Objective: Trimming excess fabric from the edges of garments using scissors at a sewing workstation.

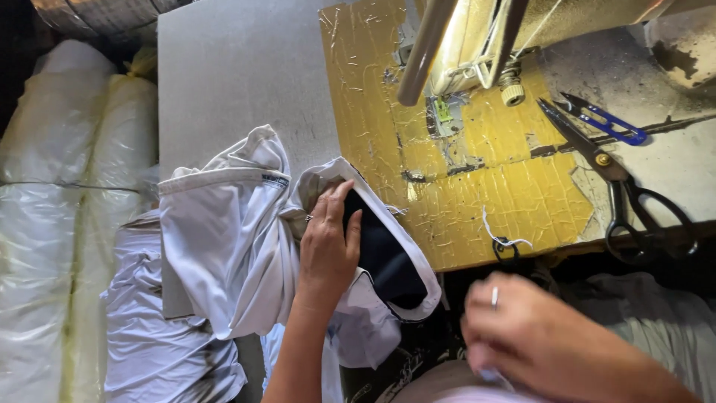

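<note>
Single head view — steeply down, close over sewing table [246, 82], perhaps slightly tilted.
</note>
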